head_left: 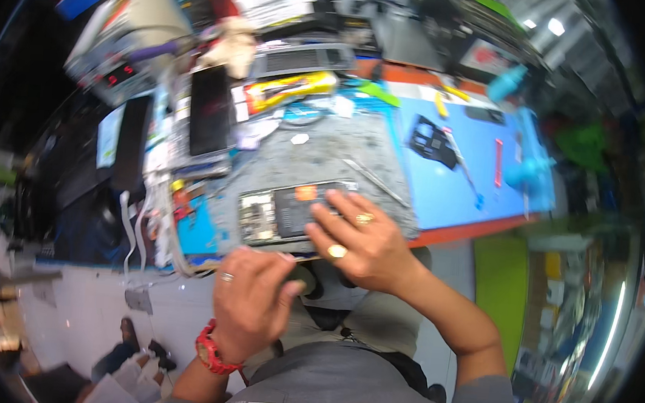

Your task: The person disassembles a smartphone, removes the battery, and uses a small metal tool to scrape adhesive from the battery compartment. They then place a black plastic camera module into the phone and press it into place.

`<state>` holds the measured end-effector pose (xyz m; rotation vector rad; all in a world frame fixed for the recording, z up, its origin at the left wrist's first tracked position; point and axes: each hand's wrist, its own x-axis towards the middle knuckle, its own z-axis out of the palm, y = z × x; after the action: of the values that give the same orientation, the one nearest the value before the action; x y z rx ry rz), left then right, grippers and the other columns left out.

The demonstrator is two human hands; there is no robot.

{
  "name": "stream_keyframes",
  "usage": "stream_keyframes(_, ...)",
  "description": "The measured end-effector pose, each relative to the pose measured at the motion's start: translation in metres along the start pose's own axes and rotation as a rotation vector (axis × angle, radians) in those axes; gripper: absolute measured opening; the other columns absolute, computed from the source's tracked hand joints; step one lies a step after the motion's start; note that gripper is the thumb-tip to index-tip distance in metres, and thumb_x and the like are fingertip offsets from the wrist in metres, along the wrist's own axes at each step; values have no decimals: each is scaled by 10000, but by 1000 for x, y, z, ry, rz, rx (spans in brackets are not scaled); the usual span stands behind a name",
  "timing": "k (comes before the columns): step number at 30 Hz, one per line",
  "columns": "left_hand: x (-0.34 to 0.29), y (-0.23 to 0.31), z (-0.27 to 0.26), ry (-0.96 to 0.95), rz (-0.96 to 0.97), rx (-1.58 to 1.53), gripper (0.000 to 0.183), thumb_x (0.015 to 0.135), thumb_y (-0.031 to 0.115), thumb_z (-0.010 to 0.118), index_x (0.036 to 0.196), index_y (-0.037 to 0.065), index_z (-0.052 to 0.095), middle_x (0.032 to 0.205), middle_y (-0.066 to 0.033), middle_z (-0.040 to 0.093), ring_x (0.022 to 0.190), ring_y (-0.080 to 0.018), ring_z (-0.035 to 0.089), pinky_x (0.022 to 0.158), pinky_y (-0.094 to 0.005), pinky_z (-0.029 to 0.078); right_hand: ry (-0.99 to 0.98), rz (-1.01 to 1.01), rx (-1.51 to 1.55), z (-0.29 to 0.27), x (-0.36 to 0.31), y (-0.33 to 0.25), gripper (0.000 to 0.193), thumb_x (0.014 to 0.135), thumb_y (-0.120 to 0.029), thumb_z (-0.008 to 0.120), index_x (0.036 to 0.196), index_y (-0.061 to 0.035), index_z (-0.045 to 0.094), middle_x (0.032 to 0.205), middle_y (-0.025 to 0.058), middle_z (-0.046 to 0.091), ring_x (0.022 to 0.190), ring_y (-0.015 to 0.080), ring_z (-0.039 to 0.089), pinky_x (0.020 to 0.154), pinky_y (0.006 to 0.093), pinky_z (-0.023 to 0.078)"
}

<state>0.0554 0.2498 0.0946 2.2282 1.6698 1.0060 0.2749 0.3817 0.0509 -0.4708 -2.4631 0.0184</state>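
Observation:
An opened smartphone (285,215) lies on the grey work mat (327,145) near its front edge, its circuit board and black battery exposed. My right hand (368,243), with two gold-coloured rings, rests over the phone's right end, fingers stretched out and covering that part. Just in front of the bench edge, below the phone, is my left hand (251,294), wearing a ring and a red watch (212,350). Its fingers are loosely bent, the thumb stands apart, and I see nothing in it. Metal tweezers (375,181) lie behind the right hand.
On the blue mat (444,196) at right lie a black phone part (433,140), a thin screwdriver (463,167) and a red tool (498,162). Dark phones (210,109) and white cables (135,225) are at left. A power supply (120,72) and a yellow packet (289,91) stand farther back.

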Motion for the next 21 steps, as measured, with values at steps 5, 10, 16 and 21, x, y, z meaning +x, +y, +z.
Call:
stream_keyframes(5, 21, -22, 34, -81, 2, 330, 397, 1021, 98, 698, 1393, -39, 669, 1410, -240, 669, 1362, -452, 602, 1269, -634, 358, 192, 66, 94, 22, 0, -3, 341, 931, -226, 678, 1163, 10, 759, 1351, 220, 726, 1310, 420, 683, 1191, 597, 506)
stream_keyframes(10, 26, -25, 55, -117, 67, 437, 410, 1106, 206, 631, 1411, -68, 653, 1431, -271, 654, 1362, -484, 582, 1262, -620, 340, 398, 235, -92, -48, -72, -3, 245, 957, -188, 725, 1119, -7, 760, 1245, 193, 724, 1203, 389, 703, 1149, 565, 530)
stream_keyframes(16, 38, -4, 43, -82, 130, 647, 377, 1044, 389, 744, 1299, 112, 756, 1300, -125, 743, 1245, -383, 667, 1149, -630, 427, 600, 869, -535, -212, -260, -20, 177, 942, -145, 854, 1051, -46, 756, 1070, 132, 752, 1003, 322, 730, 887, 467, 583)
stream_keyframes(21, 37, -2, 46, -69, 157, 701, 351, 1023, 337, 755, 1276, 94, 770, 1206, -160, 760, 1156, -420, 678, 1138, -637, 432, 975, 1231, -1178, -403, -483, -61, 256, 1006, -203, 823, 1167, -20, 741, 1067, 159, 771, 1066, 342, 738, 956, 469, 565)
